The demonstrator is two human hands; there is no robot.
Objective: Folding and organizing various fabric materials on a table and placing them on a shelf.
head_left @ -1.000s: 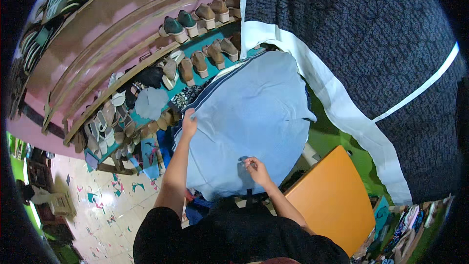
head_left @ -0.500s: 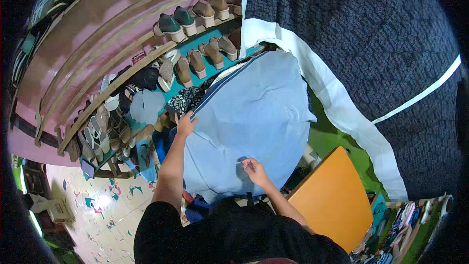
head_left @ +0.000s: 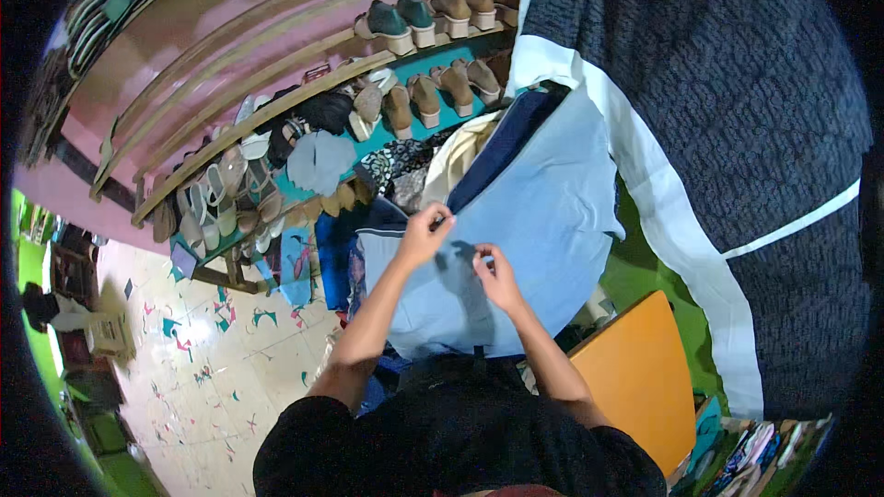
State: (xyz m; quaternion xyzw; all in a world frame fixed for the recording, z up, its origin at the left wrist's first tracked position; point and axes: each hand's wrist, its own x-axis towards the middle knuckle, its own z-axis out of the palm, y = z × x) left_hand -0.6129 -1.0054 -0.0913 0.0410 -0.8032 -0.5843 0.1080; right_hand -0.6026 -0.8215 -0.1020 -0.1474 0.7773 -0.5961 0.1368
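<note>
A light blue cloth (head_left: 534,212) with a dark striped edge lies spread in front of me, its upper edge folded open over a navy layer (head_left: 506,147). My left hand (head_left: 425,236) has its fingers pinched together at that edge, near the middle of the cloth. Just to its right, my right hand (head_left: 497,278) hovers over the cloth with fingers curled toward the thumb. Whatever it may hold is too small to make out. A cream cloth (head_left: 458,161) and a black-and-white patterned cloth (head_left: 398,164) show beyond the edge.
Shoes (head_left: 425,99) stand in rows on a wooden rack (head_left: 267,97) beyond the cloth. A dark patterned cloth with a white border (head_left: 645,184) hangs at the right. An orange board (head_left: 642,377) leans near my right arm. Scraps litter the tiled floor (head_left: 249,368) at left.
My left hand has moved right along the cloth's edge, and my right hand has risen toward it. The edge now gapes, showing navy and cream fabric. The view has shifted left.
</note>
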